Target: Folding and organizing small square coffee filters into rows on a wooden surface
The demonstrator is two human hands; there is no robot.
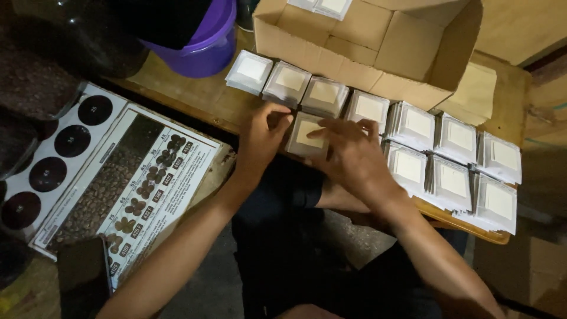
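Fingers of the left hand (260,137) and right hand (352,158) pinch the edges of 1 small sachet stack (308,137) at the wooden surface (195,94) edge; it looks light, thin and slippery, best gripped by its sides. Similar white-labelled stacks (455,177) line up beside an open cardboard box (354,47); a bean colour chart (136,189) lies left.

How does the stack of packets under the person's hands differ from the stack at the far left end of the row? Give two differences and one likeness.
The stack under the hands is gripped by the left hand and right hand; the far-left stack lies untouched. The held stack sits at the table's near edge, out of line; the far-left stack lies in the back row by the purple bucket. Both are square pale packets with a cream centre.
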